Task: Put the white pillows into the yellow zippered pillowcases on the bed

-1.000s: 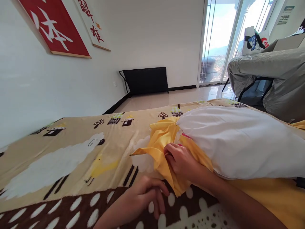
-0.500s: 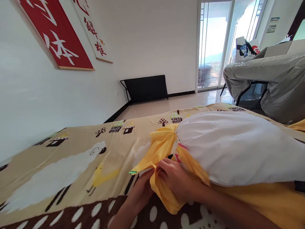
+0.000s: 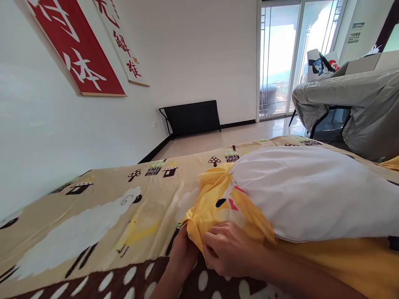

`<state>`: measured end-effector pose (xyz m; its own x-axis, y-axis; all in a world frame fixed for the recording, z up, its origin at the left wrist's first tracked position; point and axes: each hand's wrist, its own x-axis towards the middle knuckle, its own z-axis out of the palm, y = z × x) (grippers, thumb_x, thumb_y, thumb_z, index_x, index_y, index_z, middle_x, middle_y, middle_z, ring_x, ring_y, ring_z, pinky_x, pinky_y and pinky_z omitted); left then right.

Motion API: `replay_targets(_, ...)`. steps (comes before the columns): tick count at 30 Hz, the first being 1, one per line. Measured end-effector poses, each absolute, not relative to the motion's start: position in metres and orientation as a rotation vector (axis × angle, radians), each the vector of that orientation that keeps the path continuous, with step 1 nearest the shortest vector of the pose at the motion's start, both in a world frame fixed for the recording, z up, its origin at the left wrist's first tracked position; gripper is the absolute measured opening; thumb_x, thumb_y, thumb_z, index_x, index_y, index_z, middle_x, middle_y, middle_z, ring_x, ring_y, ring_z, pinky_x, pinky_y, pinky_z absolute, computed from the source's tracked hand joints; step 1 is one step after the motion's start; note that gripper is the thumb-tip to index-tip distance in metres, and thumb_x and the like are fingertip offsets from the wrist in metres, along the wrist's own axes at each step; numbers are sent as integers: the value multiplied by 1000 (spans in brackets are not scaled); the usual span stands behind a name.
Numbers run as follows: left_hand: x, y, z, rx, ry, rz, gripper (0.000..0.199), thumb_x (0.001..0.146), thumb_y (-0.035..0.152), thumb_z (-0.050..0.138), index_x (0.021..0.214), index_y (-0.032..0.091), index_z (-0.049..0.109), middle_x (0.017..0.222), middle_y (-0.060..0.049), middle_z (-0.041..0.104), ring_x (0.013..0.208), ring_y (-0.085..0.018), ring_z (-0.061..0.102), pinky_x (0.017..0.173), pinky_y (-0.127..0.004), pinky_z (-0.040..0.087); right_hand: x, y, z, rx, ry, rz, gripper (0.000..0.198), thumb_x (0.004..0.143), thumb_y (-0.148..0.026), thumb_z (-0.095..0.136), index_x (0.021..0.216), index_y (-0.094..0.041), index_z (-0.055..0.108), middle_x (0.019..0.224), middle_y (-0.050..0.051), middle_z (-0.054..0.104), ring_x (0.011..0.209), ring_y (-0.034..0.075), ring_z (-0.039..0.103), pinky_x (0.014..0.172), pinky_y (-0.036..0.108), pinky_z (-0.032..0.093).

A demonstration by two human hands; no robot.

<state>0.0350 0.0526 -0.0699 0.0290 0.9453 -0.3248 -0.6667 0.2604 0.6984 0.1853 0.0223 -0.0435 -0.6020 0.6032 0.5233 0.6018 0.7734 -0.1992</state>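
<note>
A plump white pillow (image 3: 311,191) lies on the bed, with a yellow printed pillowcase (image 3: 202,203) gathered around its left end and more yellow cloth (image 3: 336,257) beneath it. Black and pink print shows on the case. My left hand (image 3: 183,249) is closed on the pillowcase's left edge, its fingertips partly hidden behind the cloth. Just to the right, my right hand (image 3: 226,249) pinches the near edge of the same case with curled fingers.
A beige and brown blanket (image 3: 102,224) printed with sheep covers the bed. Beyond stand a folded black frame (image 3: 191,118) against the wall and, at right, a table under a grey cover (image 3: 368,95) holding boxes (image 3: 358,64). Glass doors (image 3: 277,62) are behind.
My hands have moved apart slightly, the left one to the left and down. The bunched pillowcase is spread wider between them, and more of its black and pink print shows.
</note>
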Motion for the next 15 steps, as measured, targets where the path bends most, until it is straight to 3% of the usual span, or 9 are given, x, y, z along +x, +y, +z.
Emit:
replay_targets(3, 34, 51, -70, 390, 868, 1233, 10, 72, 20, 57, 75, 14, 64, 81, -8, 70, 94, -26, 64, 85, -36, 52, 190, 25, -39, -880, -2342, 124, 20, 82, -24, 51, 64, -18, 48, 62, -3, 59, 51, 8, 45, 53, 24, 27)
replay_targets(8, 43, 38, -66, 551, 934, 1286, 16, 63, 16, 68, 78, 15, 65, 82, -3, 70, 87, -23, 66, 78, -30, 54, 187, 22, -38, -1208, -2266, 161, 37, 84, -54, 50, 74, -19, 53, 68, 2, 64, 58, 15, 55, 53, 27, 25)
replay_targets(15, 48, 33, -70, 654, 956, 1290, 18, 59, 21, 69, 76, 15, 65, 85, -7, 69, 95, -27, 62, 81, -33, 52, 184, 17, -38, -1152, -2267, 218, 25, 88, -29, 44, 65, -18, 48, 58, 0, 59, 49, 10, 45, 50, 27, 21)
